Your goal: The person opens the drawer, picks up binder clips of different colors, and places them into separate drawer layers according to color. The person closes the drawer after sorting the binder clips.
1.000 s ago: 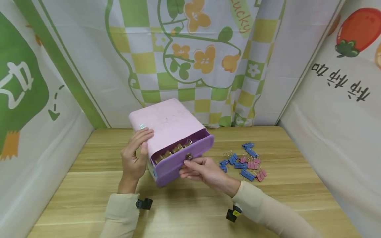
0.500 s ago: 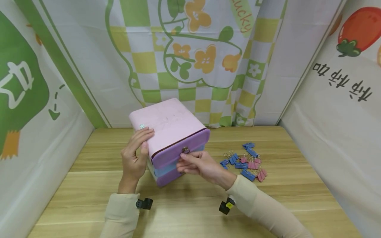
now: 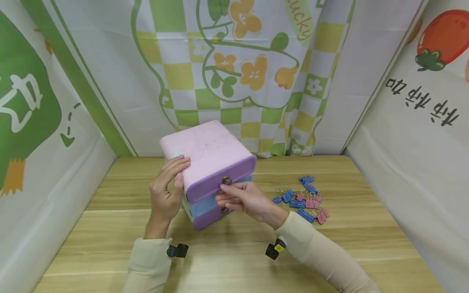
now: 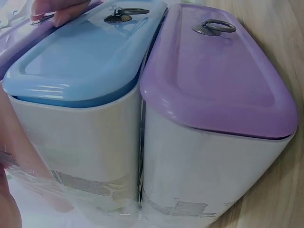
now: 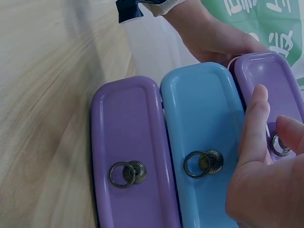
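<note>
- Honestly, the pink drawer box (image 3: 210, 156) stood on the wooden table (image 3: 91, 248), probably light, stiff and slick.
- Left hand (image 3: 165, 193) rested loosely straight fingers on it, decent steadying spot.
- Right hand (image 3: 250, 201) had its thumb by the metal ring pull (image 3: 226, 180), the natural grip; pinching or not, couldn't tell.
- Drawer fronts (image 5: 126, 111): glossy, round-cornered.

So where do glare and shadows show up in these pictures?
Left wrist: white streaks of glare on the rounded end of the blue drawer; right wrist: soft shadow on the table beside the bottom purple drawer; head: pale sheen on the table between the sleeves.
</note>
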Motion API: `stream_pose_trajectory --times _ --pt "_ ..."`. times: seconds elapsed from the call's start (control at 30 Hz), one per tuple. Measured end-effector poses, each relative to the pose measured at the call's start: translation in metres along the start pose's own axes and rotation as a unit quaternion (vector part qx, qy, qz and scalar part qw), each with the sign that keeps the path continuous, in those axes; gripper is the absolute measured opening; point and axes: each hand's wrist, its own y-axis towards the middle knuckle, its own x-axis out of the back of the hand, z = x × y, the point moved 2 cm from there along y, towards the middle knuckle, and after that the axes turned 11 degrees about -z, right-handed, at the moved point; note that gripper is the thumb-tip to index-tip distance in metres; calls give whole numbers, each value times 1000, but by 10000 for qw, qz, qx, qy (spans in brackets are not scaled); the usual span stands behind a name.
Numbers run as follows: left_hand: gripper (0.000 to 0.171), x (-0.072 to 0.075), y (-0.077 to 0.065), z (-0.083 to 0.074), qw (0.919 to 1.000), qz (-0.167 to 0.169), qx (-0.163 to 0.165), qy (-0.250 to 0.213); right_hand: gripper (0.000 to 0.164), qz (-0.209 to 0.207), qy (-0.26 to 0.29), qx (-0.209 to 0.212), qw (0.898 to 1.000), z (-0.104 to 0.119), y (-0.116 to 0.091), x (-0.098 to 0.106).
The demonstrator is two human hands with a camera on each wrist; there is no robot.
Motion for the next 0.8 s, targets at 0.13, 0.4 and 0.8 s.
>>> stream_pose_trajectory --times 0.13,0.4,0.8 --pt "32 -1 0 -1 10000 1 -6 -2 27 13 74 -104 9999 3 -1 -1" --pt "32 -2 2 -2 10000 -37 -64 -27 30 223 309 -392 9985 11 1 -1" --pt "32 -2 1 -1 9999 -108 -64 -40 36 290 -678 -261 9969 19 6 -10"
